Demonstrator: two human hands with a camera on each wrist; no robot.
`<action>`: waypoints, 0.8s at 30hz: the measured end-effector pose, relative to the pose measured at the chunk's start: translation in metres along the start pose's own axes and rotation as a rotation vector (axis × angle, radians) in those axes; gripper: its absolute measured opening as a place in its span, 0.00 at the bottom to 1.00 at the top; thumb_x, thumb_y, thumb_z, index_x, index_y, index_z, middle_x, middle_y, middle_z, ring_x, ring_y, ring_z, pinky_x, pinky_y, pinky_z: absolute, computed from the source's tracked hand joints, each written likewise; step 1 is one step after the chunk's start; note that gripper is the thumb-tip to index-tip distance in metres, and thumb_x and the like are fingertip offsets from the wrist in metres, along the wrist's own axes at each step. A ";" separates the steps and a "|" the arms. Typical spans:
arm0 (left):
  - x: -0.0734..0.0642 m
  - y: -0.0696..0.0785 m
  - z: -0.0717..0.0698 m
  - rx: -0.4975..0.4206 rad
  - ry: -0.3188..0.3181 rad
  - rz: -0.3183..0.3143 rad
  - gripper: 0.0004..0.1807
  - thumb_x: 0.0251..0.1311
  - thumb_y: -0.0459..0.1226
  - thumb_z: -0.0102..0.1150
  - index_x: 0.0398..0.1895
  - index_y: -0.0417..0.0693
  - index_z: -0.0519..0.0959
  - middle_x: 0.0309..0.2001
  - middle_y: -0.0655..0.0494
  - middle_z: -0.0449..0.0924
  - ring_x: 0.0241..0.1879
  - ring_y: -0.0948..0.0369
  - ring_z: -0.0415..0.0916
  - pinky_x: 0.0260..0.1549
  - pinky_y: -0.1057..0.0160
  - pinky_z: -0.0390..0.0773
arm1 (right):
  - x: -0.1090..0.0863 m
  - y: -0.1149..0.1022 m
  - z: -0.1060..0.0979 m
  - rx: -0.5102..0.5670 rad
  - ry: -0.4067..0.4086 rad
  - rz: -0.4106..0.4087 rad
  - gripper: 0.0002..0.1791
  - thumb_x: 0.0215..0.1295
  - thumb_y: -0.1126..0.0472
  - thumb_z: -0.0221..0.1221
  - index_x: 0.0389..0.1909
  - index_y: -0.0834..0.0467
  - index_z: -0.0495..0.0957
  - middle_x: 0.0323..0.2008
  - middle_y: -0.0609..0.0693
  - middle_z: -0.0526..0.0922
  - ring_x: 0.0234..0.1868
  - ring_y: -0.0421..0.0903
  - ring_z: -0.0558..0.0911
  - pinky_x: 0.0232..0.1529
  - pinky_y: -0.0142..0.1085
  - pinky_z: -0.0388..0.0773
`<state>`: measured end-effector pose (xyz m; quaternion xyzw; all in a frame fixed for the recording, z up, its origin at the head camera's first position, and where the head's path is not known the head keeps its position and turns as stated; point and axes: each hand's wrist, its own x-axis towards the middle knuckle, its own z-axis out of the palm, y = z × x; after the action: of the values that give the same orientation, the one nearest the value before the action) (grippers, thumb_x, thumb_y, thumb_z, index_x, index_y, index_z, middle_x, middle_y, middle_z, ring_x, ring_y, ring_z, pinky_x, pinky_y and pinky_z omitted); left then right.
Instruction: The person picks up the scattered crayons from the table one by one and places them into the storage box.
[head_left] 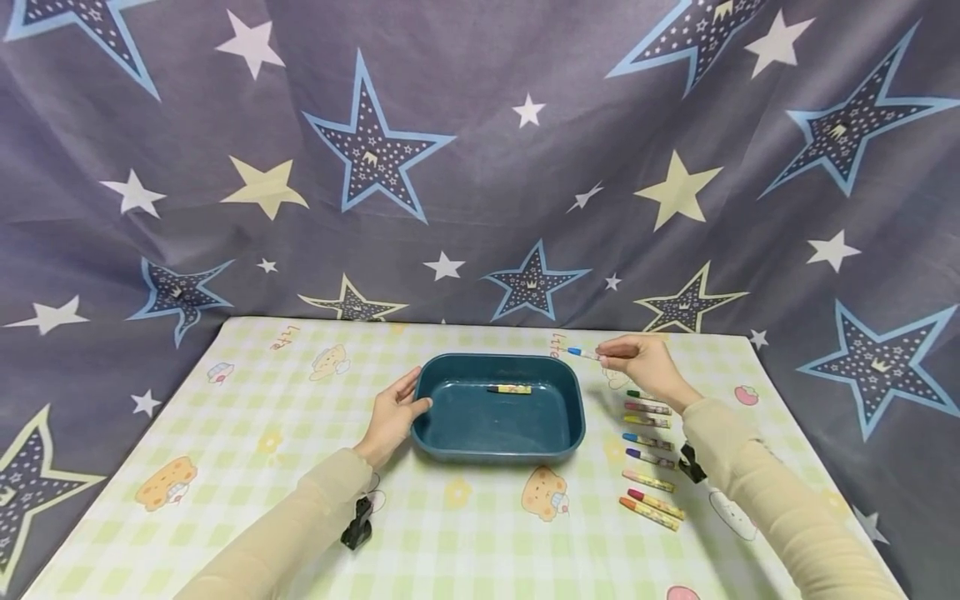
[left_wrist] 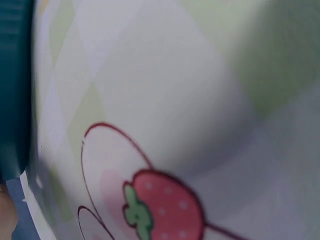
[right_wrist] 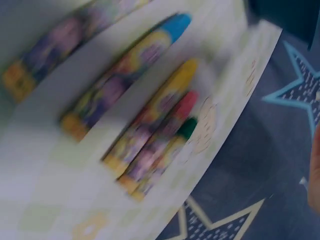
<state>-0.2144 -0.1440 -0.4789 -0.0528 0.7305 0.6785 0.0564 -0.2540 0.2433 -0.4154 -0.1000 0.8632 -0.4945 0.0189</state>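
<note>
A dark teal tray (head_left: 498, 452) stands mid-table with one crayon (head_left: 513, 389), yellow-wrapped and dark-tipped, lying inside near its far wall. My left hand (head_left: 392, 417) grips the tray's left side, thumb over the rim and fingers along the outside. Up beyond the tray's right corner, my right hand (head_left: 643, 363) pinches a blue-tipped crayon (head_left: 582, 354) by its rear end, tip pointing left. Below that hand lies a column of several crayons, among them a yellow one (right_wrist: 150, 117), a blue one (right_wrist: 127, 75) and a green-tipped one (right_wrist: 167, 157).
Nearest the front of the column are an orange crayon (head_left: 648, 513) and a red one (head_left: 656, 503). A checked tablecloth (head_left: 247, 500) with cartoon prints covers the table. Behind its far edge hangs a grey star-patterned curtain (head_left: 480, 192).
</note>
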 end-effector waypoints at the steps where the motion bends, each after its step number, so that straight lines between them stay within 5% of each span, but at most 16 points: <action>1: 0.000 0.000 0.000 -0.001 -0.001 0.000 0.34 0.55 0.27 0.55 0.68 0.48 0.60 0.65 0.45 0.63 0.64 0.54 0.62 0.57 0.65 0.70 | 0.000 -0.003 0.003 0.000 -0.003 -0.009 0.15 0.57 0.63 0.62 0.45 0.65 0.80 0.44 0.61 0.82 0.40 0.41 0.84 0.40 0.35 0.83; 24: 0.001 -0.002 -0.001 0.006 -0.001 0.003 0.34 0.55 0.27 0.55 0.67 0.49 0.61 0.65 0.45 0.63 0.64 0.53 0.62 0.57 0.63 0.70 | 0.010 -0.020 0.068 0.077 -0.082 -0.043 0.13 0.54 0.69 0.62 0.42 0.65 0.81 0.40 0.60 0.84 0.41 0.47 0.84 0.41 0.33 0.83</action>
<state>-0.2155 -0.1455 -0.4813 -0.0512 0.7327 0.6763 0.0561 -0.2521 0.1739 -0.4317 -0.1378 0.8397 -0.5231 0.0475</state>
